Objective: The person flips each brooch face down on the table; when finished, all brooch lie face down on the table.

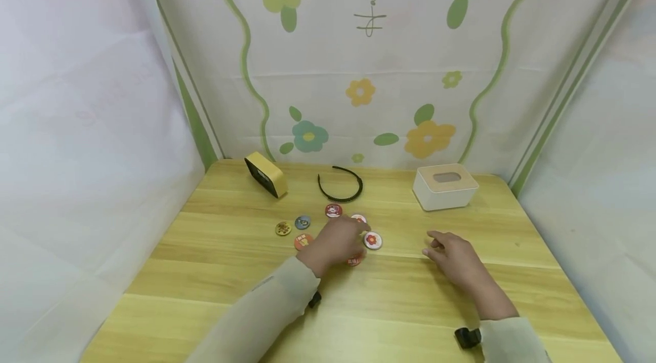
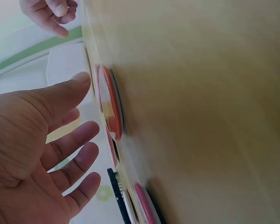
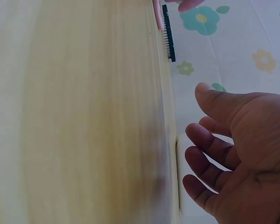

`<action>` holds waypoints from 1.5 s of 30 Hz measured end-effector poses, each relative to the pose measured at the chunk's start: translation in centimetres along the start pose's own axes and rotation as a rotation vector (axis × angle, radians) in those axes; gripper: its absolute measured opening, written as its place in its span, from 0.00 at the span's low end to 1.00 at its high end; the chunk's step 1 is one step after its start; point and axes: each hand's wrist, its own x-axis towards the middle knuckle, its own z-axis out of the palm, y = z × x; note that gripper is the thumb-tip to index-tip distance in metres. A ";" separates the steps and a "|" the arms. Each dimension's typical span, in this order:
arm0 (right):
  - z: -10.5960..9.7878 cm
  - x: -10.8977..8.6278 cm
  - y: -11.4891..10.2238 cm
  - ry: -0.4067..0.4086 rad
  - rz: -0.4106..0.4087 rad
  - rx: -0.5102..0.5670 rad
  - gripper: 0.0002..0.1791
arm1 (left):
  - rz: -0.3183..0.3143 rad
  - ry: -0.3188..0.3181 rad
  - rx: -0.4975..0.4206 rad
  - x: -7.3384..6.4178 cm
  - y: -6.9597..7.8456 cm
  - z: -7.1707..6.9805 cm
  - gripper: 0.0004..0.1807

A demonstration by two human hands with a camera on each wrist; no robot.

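Observation:
Round pin badges lie in a loose cluster mid-table. My left hand [image 1: 338, 240] hovers over them, its fingers loosely bent and apart, holding nothing in the left wrist view. Beside its fingertips is a white badge with a red flower [image 1: 373, 240]; a similar white badge [image 1: 359, 218] is partly hidden behind the hand. An orange-red badge [image 1: 354, 261] shows below the fingers. Left of the hand are an orange badge [image 1: 303, 241], a blue badge [image 1: 302, 222] and a yellow badge [image 1: 283, 228]. A dark red badge [image 1: 333, 210] lies beyond. My right hand [image 1: 453, 257] hangs above the wood at right, fingers relaxed, holding nothing.
A black toothed headband [image 1: 360, 185] lies behind the badges. At the back left stands a yellow and black box-shaped object [image 1: 274, 176]. A white tissue box with a wooden lid [image 1: 445, 196] sits at the back right. Printed cloth [image 1: 318, 66] walls the table's far side.

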 end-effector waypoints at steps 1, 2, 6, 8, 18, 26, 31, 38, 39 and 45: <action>0.0 0.0 0.0 0.000 0.000 -0.002 0.32 | 0.006 -0.005 0.012 0.2 0.2 0.1 0.24; 0.1 0.0 -0.1 0.000 -0.001 -0.004 0.31 | 0.011 -0.010 0.025 0.4 0.4 0.2 0.23; 0.3 0.2 -0.1 -0.004 -0.005 -0.008 0.30 | 0.028 -0.044 0.089 1.0 1.0 0.5 0.14; 0.4 0.3 -0.1 -0.009 -0.011 -0.007 0.30 | 0.034 -0.053 0.112 1.1 1.2 0.6 0.11; 1.1 0.6 -0.6 -0.009 -0.013 0.058 0.23 | 0.078 -0.031 0.153 1.9 2.2 1.3 0.13; 1.4 0.7 -0.8 -0.032 0.009 0.122 0.23 | 0.121 -0.003 0.163 2.4 3.0 1.5 0.05; 1.6 0.7 -0.9 -0.050 0.010 0.134 0.23 | 0.122 -0.008 0.140 2.7 3.5 1.8 0.04; 1.7 0.7 -0.9 -0.064 -0.002 0.116 0.22 | 0.109 -0.037 0.121 3.2 4.4 2.2 0.04; 1.7 0.7 -0.9 -0.067 -0.003 0.118 0.22 | 0.107 -0.041 0.116 3.2 4.5 2.3 0.04; 1.6 0.6 -1.0 -0.081 0.010 0.129 0.23 | 0.110 -0.040 0.114 3.5 5.4 2.3 0.03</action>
